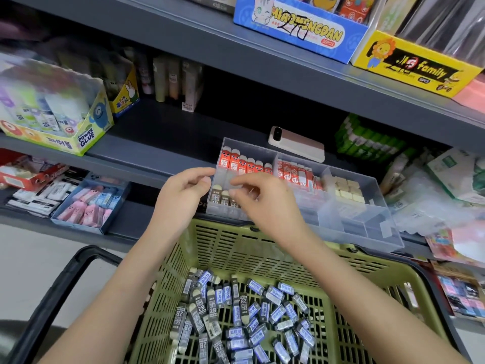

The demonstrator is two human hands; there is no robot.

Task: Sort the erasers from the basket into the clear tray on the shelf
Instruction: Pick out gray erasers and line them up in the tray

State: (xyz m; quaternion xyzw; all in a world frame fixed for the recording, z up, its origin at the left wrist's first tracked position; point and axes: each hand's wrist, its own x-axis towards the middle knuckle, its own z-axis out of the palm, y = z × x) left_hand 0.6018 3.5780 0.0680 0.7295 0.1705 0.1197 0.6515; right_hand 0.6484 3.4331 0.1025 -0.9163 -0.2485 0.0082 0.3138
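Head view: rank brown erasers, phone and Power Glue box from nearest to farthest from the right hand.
1. Brown erasers, in the tray, at the right hand.
2. Phone, behind the tray.
3. Power Glue box, far left.

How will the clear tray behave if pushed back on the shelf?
Likely stiff: clear tray has straight moulded walls. Probably slides, not tips: low, wide, flat on the smooth shelf. Its erasers sit mostly left and rear, so it may pivot.

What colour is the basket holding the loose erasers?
Olive green: the basket is slotted green plastic, seen best in the head view.
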